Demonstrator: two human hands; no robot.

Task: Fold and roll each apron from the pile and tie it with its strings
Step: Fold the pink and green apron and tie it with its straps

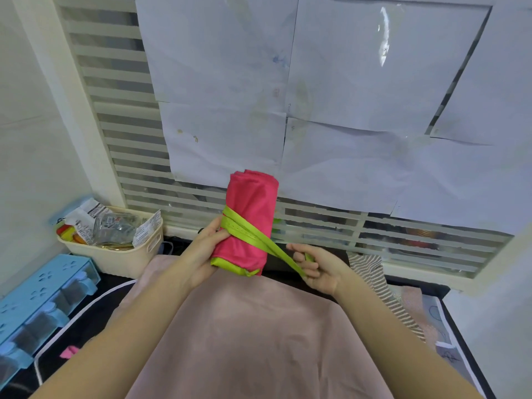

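Observation:
A rolled pink apron (pixel 250 214) with lime-green trim is held upright above the pink cloth-covered table. My left hand (pixel 203 249) grips the roll's lower part from the left, thumb on the green wraps. A lime-green string (pixel 253 236) winds around the middle of the roll and runs down to the right. My right hand (pixel 316 269) holds the string's free end, fingers curled round it, a little to the right of the roll.
A cream basket (pixel 115 256) of packets stands at the back left, with a blue organiser box (pixel 43 306) in front of it. Striped fabric (pixel 380 286) lies at the right. A pink cloth (pixel 244 335) covers the table; a slatted window with taped paper sheets rises behind.

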